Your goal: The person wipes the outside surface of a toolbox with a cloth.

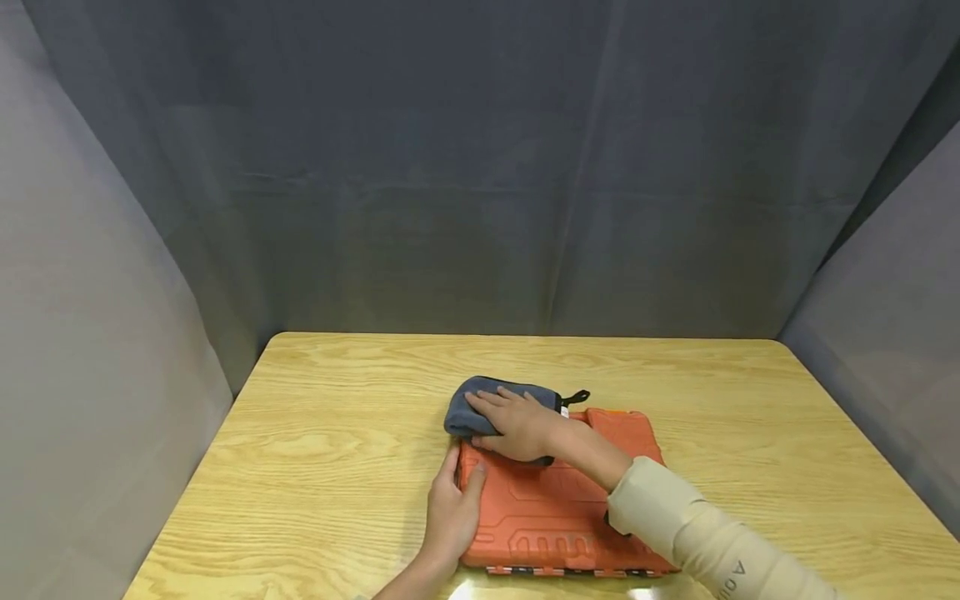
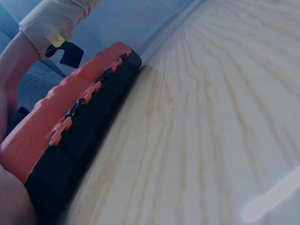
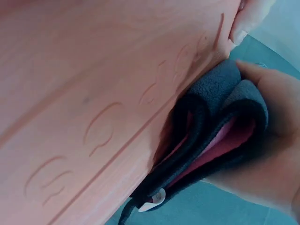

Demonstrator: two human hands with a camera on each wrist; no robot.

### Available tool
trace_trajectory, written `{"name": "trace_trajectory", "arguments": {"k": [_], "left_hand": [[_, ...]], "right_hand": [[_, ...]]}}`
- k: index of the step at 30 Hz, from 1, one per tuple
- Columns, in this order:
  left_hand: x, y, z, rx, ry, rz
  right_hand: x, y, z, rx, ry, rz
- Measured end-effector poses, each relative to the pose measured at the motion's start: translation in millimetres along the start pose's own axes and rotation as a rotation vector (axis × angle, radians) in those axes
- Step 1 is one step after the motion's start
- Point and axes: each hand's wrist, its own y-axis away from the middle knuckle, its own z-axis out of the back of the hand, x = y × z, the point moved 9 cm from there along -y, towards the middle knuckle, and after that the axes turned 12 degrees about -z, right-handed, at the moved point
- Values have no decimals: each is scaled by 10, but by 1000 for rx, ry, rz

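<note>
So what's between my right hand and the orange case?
A folded grey cloth lies between your right hand and the orange case; the right wrist view shows it.

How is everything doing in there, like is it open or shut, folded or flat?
Orange case: looks closed, lying flat.
Grey cloth: folded, over the case's far left corner.
Cloth's black loop: sticking out.
Left hand: holding the case's left side.
Right hand: spread, resting on the cloth.
Dark curtain: hanging behind the table.
</note>
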Motion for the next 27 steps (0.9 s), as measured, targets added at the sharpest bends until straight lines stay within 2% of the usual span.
{"name": "trace_trajectory", "arguments": {"k": [4,9,11,16,18,23,27], "left_hand": [[-4,1,12,-4,-3,-8],[40,9,36,-1,-22,16],[46,5,48,-4,-28,17],[29,-17,2,28,9,9],[43,-13,-13,37,15,24],[52,-7,-8,37,10,40],[37,-5,-17,40,26,42]], "right_hand": [[18,3,5,-23,14,20],[54,-30,40,-75,10,103],[43,-59,60,-67,-2,118],[-133,-79,110,-1,-61,57],[-222,-65,123,15,-102,36],[-464,-32,179,-26,-175,-2],[-663,23,206,-48,-191,-21]]}}
